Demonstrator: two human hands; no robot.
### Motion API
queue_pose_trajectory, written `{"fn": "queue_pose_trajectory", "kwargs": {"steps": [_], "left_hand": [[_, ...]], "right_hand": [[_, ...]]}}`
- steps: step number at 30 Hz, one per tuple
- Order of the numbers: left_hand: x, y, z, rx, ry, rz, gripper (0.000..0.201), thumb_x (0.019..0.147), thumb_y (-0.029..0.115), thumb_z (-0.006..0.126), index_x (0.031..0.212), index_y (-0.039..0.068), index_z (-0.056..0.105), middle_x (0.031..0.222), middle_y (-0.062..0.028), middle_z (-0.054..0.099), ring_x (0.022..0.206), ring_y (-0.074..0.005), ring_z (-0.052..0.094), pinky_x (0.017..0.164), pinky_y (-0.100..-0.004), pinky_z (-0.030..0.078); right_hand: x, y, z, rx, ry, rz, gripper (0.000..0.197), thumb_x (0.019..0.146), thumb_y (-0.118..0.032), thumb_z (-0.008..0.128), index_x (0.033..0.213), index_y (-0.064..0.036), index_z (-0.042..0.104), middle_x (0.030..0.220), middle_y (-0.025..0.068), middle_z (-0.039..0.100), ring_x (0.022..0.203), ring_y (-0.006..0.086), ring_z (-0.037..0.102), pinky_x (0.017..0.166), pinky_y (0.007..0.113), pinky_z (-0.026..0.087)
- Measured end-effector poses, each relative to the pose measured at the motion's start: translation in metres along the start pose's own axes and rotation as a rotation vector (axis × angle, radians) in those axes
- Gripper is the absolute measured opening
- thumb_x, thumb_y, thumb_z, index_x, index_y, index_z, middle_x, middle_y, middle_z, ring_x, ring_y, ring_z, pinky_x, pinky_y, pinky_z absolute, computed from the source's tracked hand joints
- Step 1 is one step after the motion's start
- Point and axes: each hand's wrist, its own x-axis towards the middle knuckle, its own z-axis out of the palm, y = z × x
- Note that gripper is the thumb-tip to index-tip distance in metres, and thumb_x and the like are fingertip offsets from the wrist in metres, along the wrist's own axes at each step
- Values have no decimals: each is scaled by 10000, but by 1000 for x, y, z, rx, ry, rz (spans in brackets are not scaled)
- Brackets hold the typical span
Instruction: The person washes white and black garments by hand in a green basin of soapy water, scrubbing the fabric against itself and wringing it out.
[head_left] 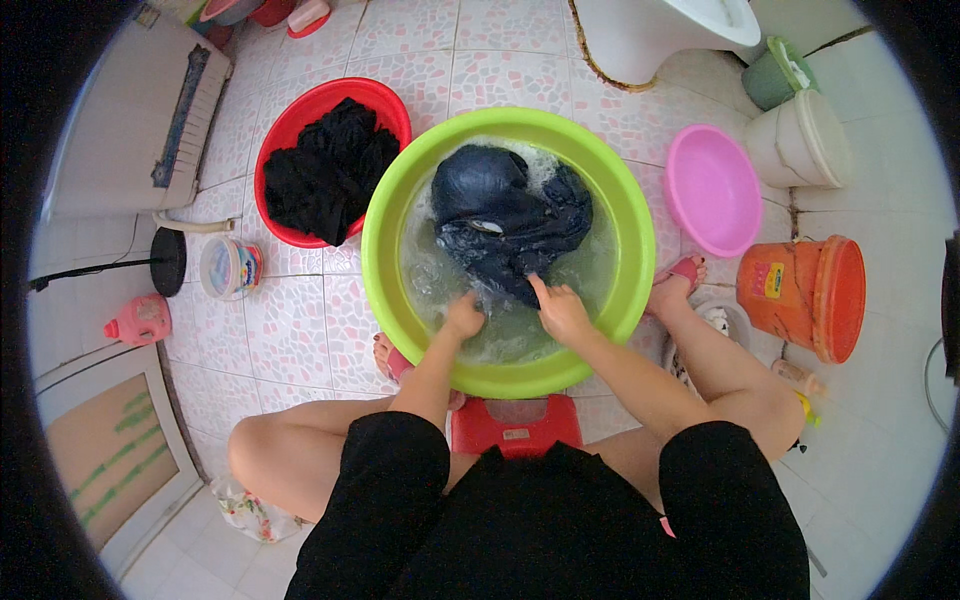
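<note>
A large lime-green basin (382, 230) of cloudy, sudsy water stands in front of me. A soaked dark blue garment (510, 225) lies bunched in it, partly above the water; its exact kind is unclear. At the garment's near right edge, my right hand (563, 312) is closed on the cloth, with the index finger lying along it. My left hand (465, 316) dips into the water near the garment's lower left, and its fingers are hidden below the surface. To the left, a red basin (285, 232) holds a heap of black clothes (335, 170).
A pink basin (713, 190), an orange bucket (800, 298) and a white lidded bucket (797, 142) stand at the right. Left are a small tub (230, 267), a pink bottle (140, 320) and a white appliance (120, 120). A red stool (515, 425) is between my legs.
</note>
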Motion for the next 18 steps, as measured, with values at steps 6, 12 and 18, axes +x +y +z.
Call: {"fn": "queue_pose_trajectory", "kwargs": {"steps": [6, 12, 18], "left_hand": [[-9, 20, -2, -698, 121, -319, 521, 625, 85, 616, 1105, -7, 436, 1047, -200, 551, 999, -329, 514, 858, -346, 395], [-19, 31, 3, -882, 192, -212, 700, 603, 59, 682, 1189, -24, 308, 1157, -157, 487, 1035, -292, 486, 897, -320, 368], [-44, 80, -30, -1431, 115, -507, 746, 665, 141, 679, 1240, 84, 209, 1110, -139, 464, 931, -293, 531, 722, -427, 472]], "right_hand": [[-9, -17, -61, 593, -27, 298, 224, 769, -51, 489, 986, 2, 510, 790, 164, 581, 658, 295, 563, 657, 351, 435], [-3, -44, -127, 1120, 3, 223, 131, 818, -123, 520, 823, 8, 510, 675, 22, 520, 592, 93, 513, 570, 240, 406], [-20, -81, -187, 1279, 28, 317, 134, 835, -165, 495, 786, -42, 516, 634, -3, 496, 523, 66, 446, 518, 207, 389]]}}
